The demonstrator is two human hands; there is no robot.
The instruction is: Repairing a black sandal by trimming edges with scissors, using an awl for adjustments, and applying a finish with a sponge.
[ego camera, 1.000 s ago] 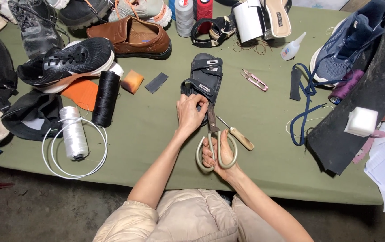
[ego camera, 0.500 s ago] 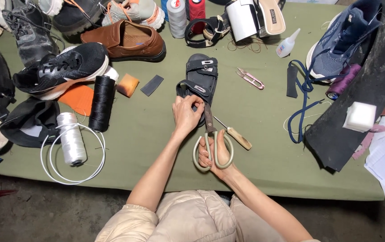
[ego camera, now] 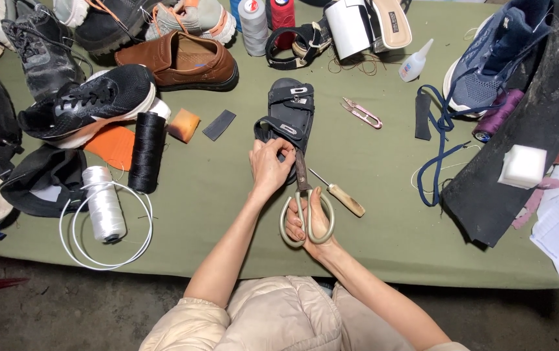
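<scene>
Black strap sandal (ego camera: pixel 290 116) lies flat on the olive-covered table (ego camera: pixel 383 247), toe pointing away from the person. Left hand (ego camera: pixel 268 166) pinches the near strap between thumb and fingers, so that grip is closed on the sandal. Right hand (ego camera: pixel 312 221) has its fingers through the loops of the big scissors (ego camera: pixel 304 208), blades aimed at the same strap.

Biggest worry: those blades sit right beside the left fingertips, so a slip or a tug on the strap could nick a finger or cut more strap than intended. A wooden-handled awl (ego camera: pixel 339 192) lies just beside the scissors and could get bumped.

Hard to tell whether the blades are open or already biting; the left hand covers the tips. Blue sneaker (ego camera: pixel 494 52) is cut off at the top edge.
</scene>
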